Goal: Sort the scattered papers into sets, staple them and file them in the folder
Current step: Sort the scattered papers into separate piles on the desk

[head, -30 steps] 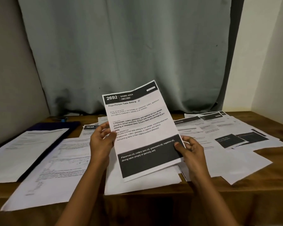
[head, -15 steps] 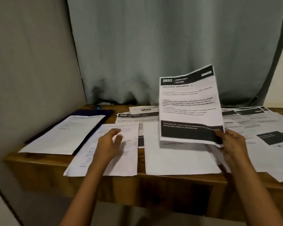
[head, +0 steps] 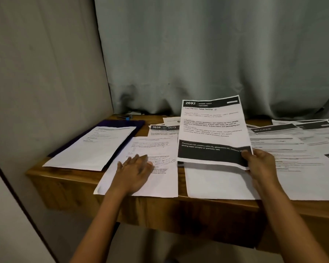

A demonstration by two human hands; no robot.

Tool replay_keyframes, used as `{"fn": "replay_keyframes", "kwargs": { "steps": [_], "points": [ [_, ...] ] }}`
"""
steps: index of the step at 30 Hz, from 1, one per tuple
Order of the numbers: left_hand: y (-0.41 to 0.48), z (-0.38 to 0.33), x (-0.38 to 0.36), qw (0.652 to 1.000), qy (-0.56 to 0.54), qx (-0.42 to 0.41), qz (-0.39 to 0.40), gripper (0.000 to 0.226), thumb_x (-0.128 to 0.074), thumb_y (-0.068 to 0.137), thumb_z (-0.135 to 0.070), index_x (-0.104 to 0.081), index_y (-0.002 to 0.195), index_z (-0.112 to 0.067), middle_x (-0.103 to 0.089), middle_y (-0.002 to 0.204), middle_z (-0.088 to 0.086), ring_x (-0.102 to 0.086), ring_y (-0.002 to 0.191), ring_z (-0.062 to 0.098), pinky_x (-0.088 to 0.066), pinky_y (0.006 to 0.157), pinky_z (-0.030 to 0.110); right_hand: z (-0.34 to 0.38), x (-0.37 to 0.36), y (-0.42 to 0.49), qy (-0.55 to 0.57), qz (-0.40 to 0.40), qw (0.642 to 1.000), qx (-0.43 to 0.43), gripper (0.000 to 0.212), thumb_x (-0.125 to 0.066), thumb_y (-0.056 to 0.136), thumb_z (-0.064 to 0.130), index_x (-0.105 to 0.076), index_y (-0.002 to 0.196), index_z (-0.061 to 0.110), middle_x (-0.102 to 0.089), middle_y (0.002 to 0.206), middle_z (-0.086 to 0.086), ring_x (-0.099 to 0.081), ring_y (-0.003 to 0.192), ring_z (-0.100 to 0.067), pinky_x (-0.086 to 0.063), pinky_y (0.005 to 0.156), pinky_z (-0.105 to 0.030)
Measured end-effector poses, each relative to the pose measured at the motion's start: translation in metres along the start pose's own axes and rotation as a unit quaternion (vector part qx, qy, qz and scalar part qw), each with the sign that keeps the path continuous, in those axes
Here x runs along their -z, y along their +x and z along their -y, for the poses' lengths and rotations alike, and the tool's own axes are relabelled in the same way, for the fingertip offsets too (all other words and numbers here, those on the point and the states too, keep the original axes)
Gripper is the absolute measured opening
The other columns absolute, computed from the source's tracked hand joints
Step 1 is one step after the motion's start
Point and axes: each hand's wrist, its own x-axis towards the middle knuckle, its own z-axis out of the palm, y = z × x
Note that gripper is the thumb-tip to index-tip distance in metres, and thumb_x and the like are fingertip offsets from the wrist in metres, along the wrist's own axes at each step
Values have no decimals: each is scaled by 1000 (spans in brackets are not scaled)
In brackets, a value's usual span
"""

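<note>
Above desk [head: 103, 205] | right hand [head: 260, 166] pinches sheet 2692 [head: 211, 126] | left hand [head: 135, 171] spread on printed page [head: 160, 147]

Table [head: 160, 205], lower centre: brown wood w/ visible grain, faint satin sheen on front edge. Sheet 2692 [head: 211, 128], centre-right: thin white paper, matt; black printed bands also matt. Loose sheets [head: 217, 183], across tabletop: same matt paper. Folder [head: 122, 123], left of centre: dark purple, matt; material n/k. Curtain [head: 198, 54], top: grey-green cloth, soft folds, matt. Wall [head: 36, 73], upper left: smooth, matt.
</note>
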Motion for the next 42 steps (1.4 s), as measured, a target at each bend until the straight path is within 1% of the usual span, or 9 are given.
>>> {"fn": "replay_keyframes", "kwargs": {
  "steps": [5,9,11,17,21,23,29,35,42],
  "points": [
    [-13,11,16,990,-92,16,-110,66,-16,95,-62,-30,148,-25,-32,155,-1,-28,143,22,-5,119,49,0,-50,-36,-103,45,988,104,24,-55,96,13,-62,117,5,-65,113,-12,-59,98,-23,-42,78,-25],
    [-34,19,21,966,-184,-11,-183,71,-20,88,-72,-28,147,-34,-30,155,-5,-31,141,20,-30,114,50,0,-79,-65,-147,105,974,137,34,-51,96,6,-52,130,5,-58,130,-9,-54,119,-26,-39,80,-17],
    [-40,24,21,968,-181,-30,-170,74,-19,82,-78,-25,147,-41,-24,157,-11,-24,144,19,-30,114,49,-2,-92,-74,-156,142,968,136,36,-50,96,3,-49,131,5,-56,133,-9,-53,122,-25,-41,84,-17],
    [-42,25,20,991,-26,-77,-106,90,0,76,-83,-23,149,-36,-22,158,-7,-17,146,12,-1,117,33,-7,-118,-91,-216,228,941,124,43,-55,94,6,-42,134,8,-50,139,-6,-51,125,-25,-46,85,-20],
    [-40,18,19,994,4,-90,-68,84,-1,76,-81,-18,148,-43,-18,159,-8,-15,146,11,0,115,32,-8,-123,-93,-262,249,919,156,48,-59,91,5,-43,137,10,-49,141,-5,-49,128,-24,-43,95,-23],
    [-38,12,17,993,14,-100,-55,82,-1,76,-80,-18,148,-43,-18,159,-8,-14,147,12,0,116,33,-10,-125,-93,-277,255,911,170,49,-61,90,7,-45,136,10,-50,141,-5,-49,127,-24,-42,91,-20],
    [-31,0,8,995,52,-81,7,103,11,66,-86,-29,147,-37,-29,156,-2,-22,145,17,-6,118,42,-15,-119,-87,-398,219,861,229,50,-62,91,32,-50,132,5,-43,126,-13,-41,120,-25,-41,96,-29],
    [-31,-16,10,997,56,-58,14,79,-8,83,-71,-36,145,-31,-34,154,0,-26,143,17,-13,119,47,-3,-80,-58,-346,230,875,248,49,-64,89,33,-55,132,10,-42,132,-10,-39,128,-24,-33,102,-27],
    [-11,-103,22,988,0,-151,-16,72,-17,88,-64,-37,146,-25,-30,155,2,-25,143,18,-20,114,38,13,-11,9,-345,171,893,232,35,-71,84,31,-68,114,14,-55,128,-9,-54,114,-24,-39,94,-29]
  ]
}}
